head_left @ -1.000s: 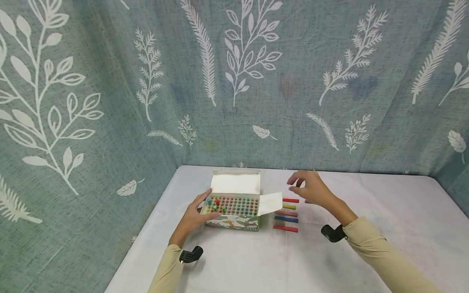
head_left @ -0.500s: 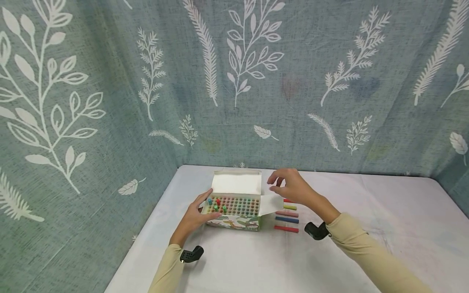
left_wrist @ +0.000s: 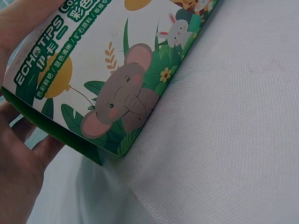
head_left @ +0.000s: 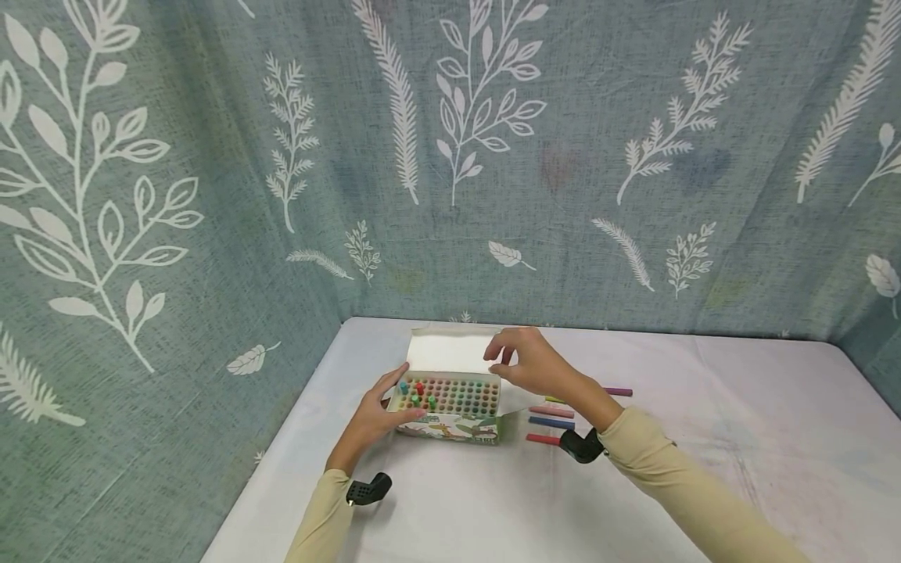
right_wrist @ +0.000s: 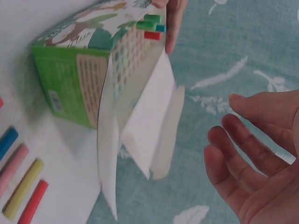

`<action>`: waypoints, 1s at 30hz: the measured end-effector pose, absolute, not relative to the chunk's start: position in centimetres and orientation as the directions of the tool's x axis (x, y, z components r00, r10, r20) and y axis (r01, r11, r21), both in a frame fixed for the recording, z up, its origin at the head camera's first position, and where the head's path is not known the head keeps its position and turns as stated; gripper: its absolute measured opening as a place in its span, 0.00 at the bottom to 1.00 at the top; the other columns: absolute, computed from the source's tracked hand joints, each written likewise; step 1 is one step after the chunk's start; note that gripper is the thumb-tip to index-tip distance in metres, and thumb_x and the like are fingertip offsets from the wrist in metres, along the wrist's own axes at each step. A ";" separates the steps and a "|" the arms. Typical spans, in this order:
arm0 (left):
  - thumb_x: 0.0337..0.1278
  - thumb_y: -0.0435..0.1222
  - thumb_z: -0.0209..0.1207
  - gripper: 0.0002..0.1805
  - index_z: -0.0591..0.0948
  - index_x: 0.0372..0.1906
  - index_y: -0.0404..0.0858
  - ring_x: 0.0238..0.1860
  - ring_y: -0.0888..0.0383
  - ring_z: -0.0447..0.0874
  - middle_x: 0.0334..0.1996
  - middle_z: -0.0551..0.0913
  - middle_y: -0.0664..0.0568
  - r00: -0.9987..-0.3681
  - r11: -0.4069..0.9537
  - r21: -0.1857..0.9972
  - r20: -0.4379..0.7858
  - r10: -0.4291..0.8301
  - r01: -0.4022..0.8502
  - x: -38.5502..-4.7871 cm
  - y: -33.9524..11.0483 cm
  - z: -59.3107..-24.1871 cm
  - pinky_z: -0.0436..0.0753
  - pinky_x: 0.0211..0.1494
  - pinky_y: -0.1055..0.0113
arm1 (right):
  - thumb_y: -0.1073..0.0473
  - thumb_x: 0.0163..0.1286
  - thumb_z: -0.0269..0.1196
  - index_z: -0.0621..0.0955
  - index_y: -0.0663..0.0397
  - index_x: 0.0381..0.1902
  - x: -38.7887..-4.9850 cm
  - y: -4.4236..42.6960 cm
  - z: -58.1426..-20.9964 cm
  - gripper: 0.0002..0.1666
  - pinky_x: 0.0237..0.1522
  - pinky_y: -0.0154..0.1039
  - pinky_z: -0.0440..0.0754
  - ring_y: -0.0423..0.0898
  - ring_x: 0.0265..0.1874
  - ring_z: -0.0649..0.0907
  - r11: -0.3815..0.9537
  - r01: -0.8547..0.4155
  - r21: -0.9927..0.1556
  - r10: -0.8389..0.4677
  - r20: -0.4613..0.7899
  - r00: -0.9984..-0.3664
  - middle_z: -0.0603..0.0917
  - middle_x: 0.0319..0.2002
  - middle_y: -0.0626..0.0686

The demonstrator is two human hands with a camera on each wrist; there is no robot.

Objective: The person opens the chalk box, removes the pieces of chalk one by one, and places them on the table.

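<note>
A printed box of chalk (head_left: 450,428) stands with its lid (head_left: 450,349) raised, showing rows of small round holes. Several chalks poke up at its left end, among them a red chalk (head_left: 420,388) and a green chalk (head_left: 432,403). My left hand (head_left: 367,418) holds that end, thumb along the front and fingers behind; the left wrist view shows the elephant-printed side (left_wrist: 121,93). Over the box's right end hovers my right hand (head_left: 529,363). Its fingers bend loosely, and the right wrist view shows nothing between them (right_wrist: 261,172).
Right of the box, a blue chalk (head_left: 552,422), a pink chalk (head_left: 552,411) and a red chalk (head_left: 542,439) lie roughly parallel. A purple chalk (head_left: 619,391) lies farther right. The side flap (right_wrist: 107,140) sticks out, and a patterned curtain (head_left: 450,156) hangs behind the table.
My right hand has travelled left, from beyond the loose chalks to above the box's right end. The purple chalk has come into fuller view. My left hand stays on the box.
</note>
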State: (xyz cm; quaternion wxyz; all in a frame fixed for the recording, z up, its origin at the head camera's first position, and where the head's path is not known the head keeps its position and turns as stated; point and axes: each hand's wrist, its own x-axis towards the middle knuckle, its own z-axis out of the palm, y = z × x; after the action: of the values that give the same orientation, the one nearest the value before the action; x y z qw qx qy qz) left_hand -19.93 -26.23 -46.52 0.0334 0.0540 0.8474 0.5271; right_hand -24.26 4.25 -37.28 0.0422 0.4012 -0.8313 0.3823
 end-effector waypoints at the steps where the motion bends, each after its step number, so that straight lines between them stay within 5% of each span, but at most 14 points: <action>1: 0.49 0.40 0.70 0.49 0.56 0.74 0.46 0.70 0.41 0.51 0.72 0.53 0.44 -0.992 0.440 0.896 0.005 0.125 0.060 -19.9 -26.2 -46.4 0.57 0.67 0.40 | 0.67 0.59 0.67 0.84 0.53 0.35 -24.2 4.0 -37.3 0.07 0.31 0.35 0.78 0.41 0.30 0.80 0.386 -0.701 -0.599 -0.639 0.375 -0.672 0.84 0.34 0.50; 16: 0.40 0.48 0.74 0.50 0.60 0.71 0.61 0.63 0.52 0.65 0.69 0.58 0.57 -0.997 0.430 0.902 0.008 0.074 0.039 -21.0 -27.1 -49.1 0.66 0.64 0.48 | 0.69 0.60 0.65 0.83 0.57 0.37 -24.1 0.3 -38.0 0.07 0.38 0.43 0.80 0.45 0.31 0.82 0.352 -0.721 -0.598 -0.704 0.339 -0.625 0.84 0.37 0.54; 24: 0.42 0.47 0.73 0.49 0.60 0.72 0.61 0.62 0.51 0.65 0.70 0.58 0.56 -0.997 0.439 0.898 0.008 0.072 0.039 -21.1 -27.1 -49.1 0.67 0.63 0.48 | 0.70 0.61 0.65 0.84 0.60 0.37 -24.2 -1.7 -38.7 0.06 0.34 0.33 0.80 0.45 0.31 0.82 0.335 -0.731 -0.595 -0.738 0.317 -0.596 0.84 0.36 0.52; 30: 0.43 0.46 0.73 0.48 0.60 0.71 0.64 0.54 0.52 0.73 0.69 0.58 0.58 -0.997 0.411 0.911 -0.008 0.073 0.023 -21.1 -27.0 -49.2 0.77 0.52 0.57 | 0.70 0.61 0.64 0.84 0.59 0.36 -24.3 -3.2 -39.8 0.06 0.33 0.32 0.79 0.44 0.31 0.82 0.337 -0.726 -0.600 -0.753 0.291 -0.590 0.84 0.35 0.53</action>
State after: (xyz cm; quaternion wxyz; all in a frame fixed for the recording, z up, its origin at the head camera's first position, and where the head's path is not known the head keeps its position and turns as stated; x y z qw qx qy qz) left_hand -21.09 -27.04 -49.16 0.0232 0.0287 0.8397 0.5418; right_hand -24.34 -3.22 -39.76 -0.0193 0.4523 -0.8174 0.3563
